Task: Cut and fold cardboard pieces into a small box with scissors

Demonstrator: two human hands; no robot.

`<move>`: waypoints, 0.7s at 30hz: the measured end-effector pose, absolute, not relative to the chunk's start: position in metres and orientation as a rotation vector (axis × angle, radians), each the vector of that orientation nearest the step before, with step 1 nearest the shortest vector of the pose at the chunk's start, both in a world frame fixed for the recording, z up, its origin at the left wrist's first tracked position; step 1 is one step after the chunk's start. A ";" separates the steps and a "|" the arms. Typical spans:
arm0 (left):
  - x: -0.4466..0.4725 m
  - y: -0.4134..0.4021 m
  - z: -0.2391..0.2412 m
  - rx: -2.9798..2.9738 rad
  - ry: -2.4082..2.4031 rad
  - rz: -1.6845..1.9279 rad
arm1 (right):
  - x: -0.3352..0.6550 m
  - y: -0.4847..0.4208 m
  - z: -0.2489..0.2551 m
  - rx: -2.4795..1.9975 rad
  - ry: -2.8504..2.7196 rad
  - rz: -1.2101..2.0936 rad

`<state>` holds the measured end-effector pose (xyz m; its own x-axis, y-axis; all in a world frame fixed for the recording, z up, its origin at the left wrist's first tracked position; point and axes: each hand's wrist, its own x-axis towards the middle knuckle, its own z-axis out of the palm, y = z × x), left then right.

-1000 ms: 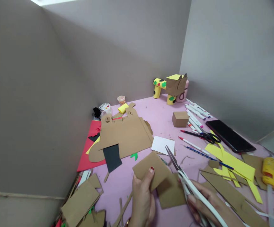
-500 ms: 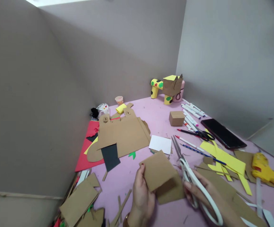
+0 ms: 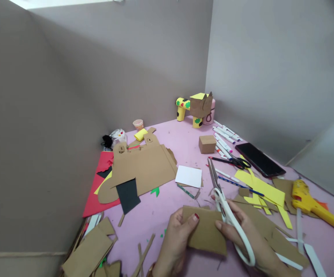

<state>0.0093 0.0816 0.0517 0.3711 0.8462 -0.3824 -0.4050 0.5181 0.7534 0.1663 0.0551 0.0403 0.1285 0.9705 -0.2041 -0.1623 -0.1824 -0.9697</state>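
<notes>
Since 0.5 s ago, cardboard piece (image 3: pixel 206 232) lowered and turned, now near centre between both hands. Left hand (image 3: pixel 175 235) pinches it, thumb on top; right hand (image 3: pixel 243 225) curls round white-handled scissors (image 3: pixel 226 206), thumb at its right edge, blades pointing far, presumably leaving both thumbs to steady it. Farther: white card (image 3: pixel 188 176), 1 cardboard box (image 3: pixel 207 144).

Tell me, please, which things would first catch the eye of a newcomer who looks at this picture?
Probably the white-handled scissors in the right hand, low in the middle, beside the cardboard piece that the left hand grips. Next might come the yellow, spotted figure at the back of the pink table. The bright yellow glue gun, lying at the right, also stands out.
</notes>
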 end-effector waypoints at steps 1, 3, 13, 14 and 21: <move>0.010 0.082 0.051 0.596 0.835 0.872 | 0.166 0.055 0.039 -1.312 -0.885 1.288; 0.010 0.082 0.050 0.553 0.816 0.882 | 0.165 0.055 0.035 -1.298 -0.860 1.279; 0.025 0.068 0.041 0.196 0.631 1.177 | 0.148 0.058 0.026 -1.277 -0.629 1.055; 0.029 0.066 0.040 0.204 0.627 1.206 | 0.146 0.059 0.027 -1.269 -0.617 1.055; 0.034 0.068 0.037 0.366 0.995 1.303 | 0.143 0.057 0.031 -1.239 -0.854 1.344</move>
